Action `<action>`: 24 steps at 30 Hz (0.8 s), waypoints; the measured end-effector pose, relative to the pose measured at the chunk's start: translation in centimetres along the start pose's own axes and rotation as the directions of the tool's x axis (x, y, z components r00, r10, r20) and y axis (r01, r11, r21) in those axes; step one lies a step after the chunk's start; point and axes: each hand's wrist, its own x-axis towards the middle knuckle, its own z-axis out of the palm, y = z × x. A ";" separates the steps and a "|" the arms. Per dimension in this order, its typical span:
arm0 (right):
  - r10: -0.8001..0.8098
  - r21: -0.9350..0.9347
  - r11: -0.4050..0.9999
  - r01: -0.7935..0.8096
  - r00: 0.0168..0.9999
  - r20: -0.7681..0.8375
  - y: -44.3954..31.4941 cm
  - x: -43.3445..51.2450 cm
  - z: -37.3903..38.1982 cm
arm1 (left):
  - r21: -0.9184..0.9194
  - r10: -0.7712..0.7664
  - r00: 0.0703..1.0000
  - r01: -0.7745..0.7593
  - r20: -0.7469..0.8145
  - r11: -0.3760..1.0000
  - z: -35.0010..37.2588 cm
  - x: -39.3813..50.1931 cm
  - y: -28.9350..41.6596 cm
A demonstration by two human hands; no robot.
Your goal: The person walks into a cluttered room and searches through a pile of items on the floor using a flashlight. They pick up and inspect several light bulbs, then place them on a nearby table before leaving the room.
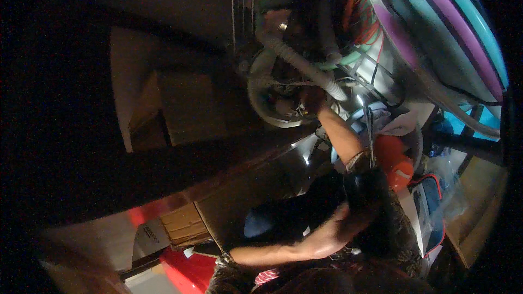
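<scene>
My right hand (pixel 314 99) reaches over a round, clear-walled container (pixel 261 108) in the upper middle, among small parts and wires. Shadow hides its fingers, so a grip cannot be made out. A ribbed grey hose (pixel 304 65) runs down beside it. My left hand (pixel 327 239) is lower down, reaching in from the left against a black, partly glossy object (pixel 363 188) near my right forearm. Its fingertips are lost in the dark, and whether it holds that object cannot be told.
Orange-red cylindrical containers (pixel 398 169) stand right of my right forearm, near a blue case with red trim (pixel 435 212). A turquoise and purple plastic item (pixel 453 28) fills the upper right. Cardboard boxes (pixel 186 224) and a red plastic item (pixel 190 271) lie lower left. Thin cords (pixel 244 4) hang above.
</scene>
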 end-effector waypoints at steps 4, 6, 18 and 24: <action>0.029 0.029 0.999 -0.029 1.000 0.003 0.9 0.9 -0.4 | 0.088 -0.003 0.991 0.015 -0.135 0.996 1.1 -0.2 0.4; 0.031 0.026 0.999 -0.031 0.999 0.018 0.6 1.4 -0.3 | 0.268 0.024 0.983 0.026 -0.183 0.963 1.3 -0.3 0.8; 0.060 0.039 0.997 -0.061 0.998 0.022 -0.2 3.9 1.8 | 0.001 0.059 0.983 -0.059 -0.175 0.998 -1.3 -0.3 1.7; 0.051 0.045 0.998 -0.052 0.998 0.028 -0.3 4.1 2.2 | 0.471 0.093 0.979 0.003 -0.181 0.882 -1.3 -0.1 1.9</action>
